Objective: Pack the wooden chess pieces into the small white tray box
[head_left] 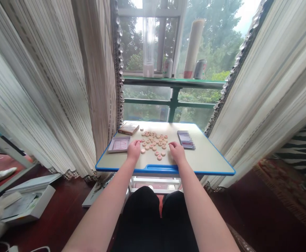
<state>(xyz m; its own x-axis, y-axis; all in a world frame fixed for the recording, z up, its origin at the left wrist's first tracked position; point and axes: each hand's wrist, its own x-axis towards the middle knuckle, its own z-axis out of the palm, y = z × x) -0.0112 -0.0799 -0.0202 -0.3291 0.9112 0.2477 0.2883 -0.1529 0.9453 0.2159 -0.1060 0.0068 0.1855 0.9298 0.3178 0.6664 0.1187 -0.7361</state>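
Head view: round pieces (154,143) on blue-rimmed table (208,155) between curtains (50,87).

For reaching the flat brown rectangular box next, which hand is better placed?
Probably the left hand: it is nearer the brown box, on the same side. The right hand is across the scattered pale round pieces.

Small, round, pale-tan, wooden-looking discs (154,143) lie flat and loosely scattered across the middle of a cream tabletop with a blue rim (213,154), some bunched close together, others well apart. Reddish markings show on the upper faces of several, too small to read from where I stand. Three discs (159,158) form a loose triangle at the near side; a lone disc (141,129) sits at the far left.
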